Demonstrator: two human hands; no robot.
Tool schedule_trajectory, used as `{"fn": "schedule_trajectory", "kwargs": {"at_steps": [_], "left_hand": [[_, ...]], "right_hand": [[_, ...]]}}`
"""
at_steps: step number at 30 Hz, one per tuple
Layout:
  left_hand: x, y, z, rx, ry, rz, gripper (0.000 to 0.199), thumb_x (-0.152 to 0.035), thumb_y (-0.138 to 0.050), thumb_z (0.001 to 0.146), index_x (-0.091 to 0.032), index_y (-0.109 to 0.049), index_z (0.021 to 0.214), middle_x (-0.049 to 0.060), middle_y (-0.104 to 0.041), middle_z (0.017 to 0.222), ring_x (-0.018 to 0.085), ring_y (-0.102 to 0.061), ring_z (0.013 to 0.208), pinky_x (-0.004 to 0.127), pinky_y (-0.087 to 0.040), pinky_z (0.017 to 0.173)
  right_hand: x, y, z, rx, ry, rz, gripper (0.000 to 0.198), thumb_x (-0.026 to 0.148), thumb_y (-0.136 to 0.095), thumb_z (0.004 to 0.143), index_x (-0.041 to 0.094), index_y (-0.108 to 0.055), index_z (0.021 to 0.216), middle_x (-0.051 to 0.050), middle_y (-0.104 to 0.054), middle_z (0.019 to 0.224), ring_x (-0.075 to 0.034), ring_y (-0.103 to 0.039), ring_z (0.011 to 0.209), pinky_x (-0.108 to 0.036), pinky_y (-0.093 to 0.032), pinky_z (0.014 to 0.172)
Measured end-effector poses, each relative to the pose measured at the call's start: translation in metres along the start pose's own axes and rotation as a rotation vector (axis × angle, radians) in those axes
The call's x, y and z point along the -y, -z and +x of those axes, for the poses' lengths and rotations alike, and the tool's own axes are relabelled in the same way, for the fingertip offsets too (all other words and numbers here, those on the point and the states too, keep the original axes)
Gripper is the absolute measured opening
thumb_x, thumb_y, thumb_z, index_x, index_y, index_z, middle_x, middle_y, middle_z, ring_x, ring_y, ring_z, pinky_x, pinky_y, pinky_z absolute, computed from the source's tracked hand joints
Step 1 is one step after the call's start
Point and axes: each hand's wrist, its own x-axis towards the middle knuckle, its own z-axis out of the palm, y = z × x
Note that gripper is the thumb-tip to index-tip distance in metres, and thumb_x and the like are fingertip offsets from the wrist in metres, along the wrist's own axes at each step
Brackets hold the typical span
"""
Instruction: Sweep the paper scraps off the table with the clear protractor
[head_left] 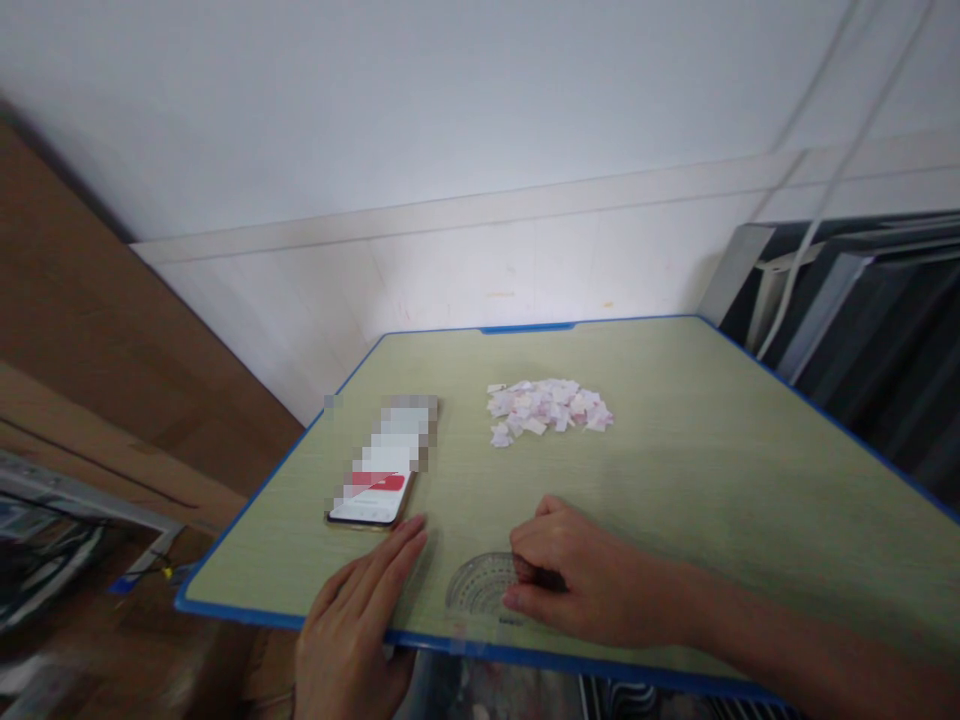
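Note:
A clear half-round protractor (474, 588) lies near the front edge of the pale green tabletop. My right hand (574, 570) is closed over its right part, fingers curled and thumb at the straight side, hiding that end. To the left, my left hand (360, 620) rests at the table's front edge, fingers stretched out and lying close together. Its fingertips are just below a phone (386, 460) with a lit screen, partly blurred out. Beyond my right hand sits a loose pile of small torn paper pieces (551, 405).
The folding tabletop (675, 430) has a blue rim and stands against a white wall (480, 270). Large brown cardboard (112, 330) leans at the left. Dark flat panels (885, 310) and a white cable (799, 265) are at the right.

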Motion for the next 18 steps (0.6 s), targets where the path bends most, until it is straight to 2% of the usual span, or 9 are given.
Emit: {"fn": "schedule_trajectory", "kwargs": {"at_steps": [12,18], "left_hand": [[0.001,0.001,-0.0011,0.001,-0.013,0.002,0.059,-0.011,-0.046,0.062,-0.013,-0.05,0.121,0.006,-0.068,0.118,0.015,-0.066,0.101,0.028,-0.043,0.084],[0.0008,0.0,-0.0002,-0.001,-0.015,0.002,0.059,-0.012,-0.045,0.062,-0.013,-0.05,0.121,0.005,-0.068,0.119,0.015,-0.066,0.101,0.028,-0.043,0.084]], "right_hand": [[-0.001,0.0026,0.0009,0.048,0.007,0.019,0.028,0.034,-0.056,0.086,0.014,-0.056,0.066,0.004,-0.055,0.062,-0.009,-0.044,0.061,-0.026,-0.034,0.073],[-0.0024,0.001,0.0004,0.072,0.084,0.042,0.028,0.035,-0.061,0.084,0.014,-0.055,0.066,0.006,-0.053,0.061,-0.007,-0.045,0.059,-0.027,-0.032,0.076]]}}
